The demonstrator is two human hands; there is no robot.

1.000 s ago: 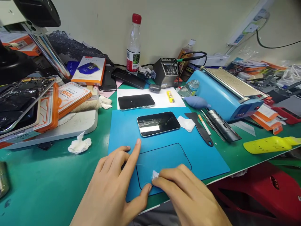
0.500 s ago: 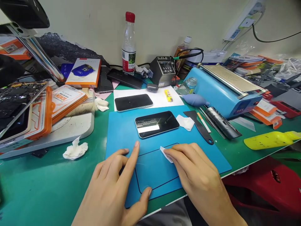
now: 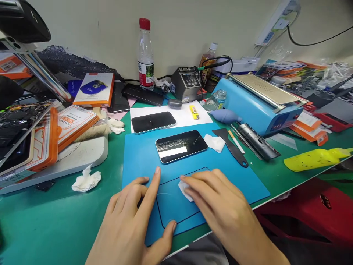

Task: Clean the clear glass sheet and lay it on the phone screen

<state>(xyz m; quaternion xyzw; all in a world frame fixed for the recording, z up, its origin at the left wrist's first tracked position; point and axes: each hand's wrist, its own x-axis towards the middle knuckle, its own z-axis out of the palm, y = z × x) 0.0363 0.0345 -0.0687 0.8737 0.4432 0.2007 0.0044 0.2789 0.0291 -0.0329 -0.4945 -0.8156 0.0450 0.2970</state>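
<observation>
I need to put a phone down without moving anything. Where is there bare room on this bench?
Bare green table left of the left hand, below the crumpled tissue. Also the blue mat left of the phone. Right of the mat is crowded with tools.

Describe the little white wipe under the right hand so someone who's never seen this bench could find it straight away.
Start at the blue mat in the middle of the green bench. On its near part the right hand presses a small white wipe flat under its fingertips. Another white wipe lies loose beside the phone; this is the only one under a hand.
</observation>
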